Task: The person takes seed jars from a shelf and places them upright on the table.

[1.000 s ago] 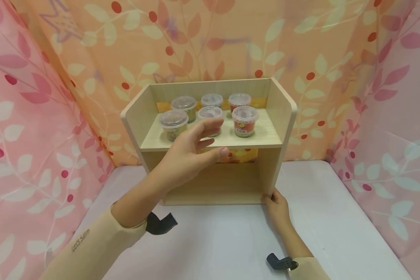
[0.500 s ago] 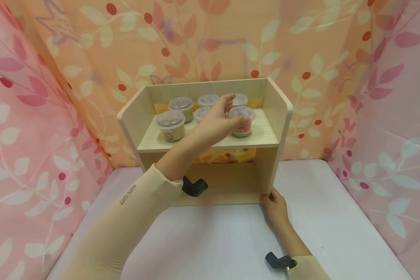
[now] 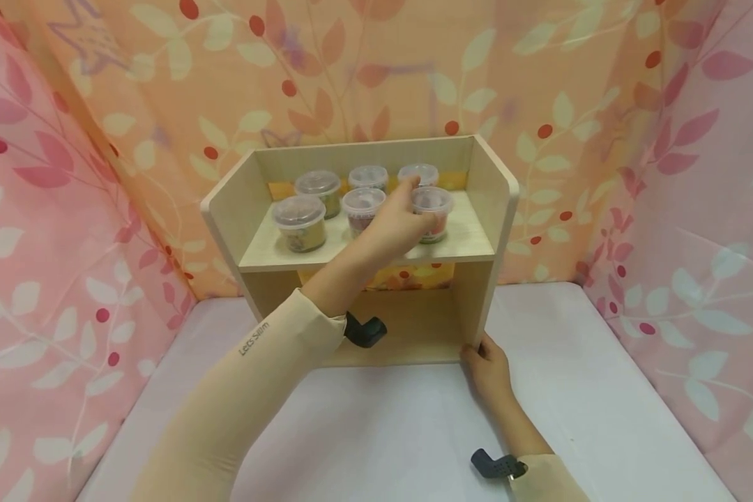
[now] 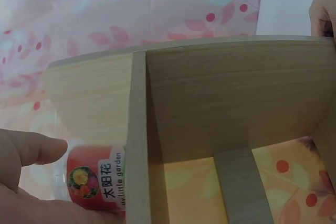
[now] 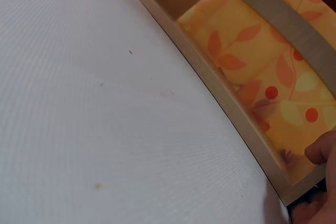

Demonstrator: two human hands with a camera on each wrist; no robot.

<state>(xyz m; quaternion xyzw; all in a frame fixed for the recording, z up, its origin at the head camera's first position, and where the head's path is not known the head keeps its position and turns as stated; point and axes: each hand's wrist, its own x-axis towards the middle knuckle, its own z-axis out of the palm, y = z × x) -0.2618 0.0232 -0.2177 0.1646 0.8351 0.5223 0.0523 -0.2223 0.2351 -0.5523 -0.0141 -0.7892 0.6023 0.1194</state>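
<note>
My left hand (image 3: 397,226) reaches over the upper board of a pale wooden shelf (image 3: 376,262) to the front right lidded plastic cup (image 3: 438,202). In the left wrist view, thumb and fingers lie on either side of this cup, whose red label (image 4: 90,177) shows flowers and "my little garden". It stands upright on the board. Low on the right, my right hand (image 3: 492,368) grips the front edge of the shelf's side panel at its bottom corner; the right wrist view shows the thumb (image 5: 319,148) over the wood.
Several other lidded cups share the upper board, among them a domed-lid cup (image 3: 300,233) at front left and a cup (image 3: 362,209) in the front middle. Side panels (image 3: 494,188) rise at both ends. The shelf stands on a white-covered table (image 3: 558,362) between patterned curtains (image 3: 684,209).
My left hand has moved right, from in front of the middle cups to the front right cup, its fingers closing in around it. My right hand keeps its hold on the shelf corner.
</note>
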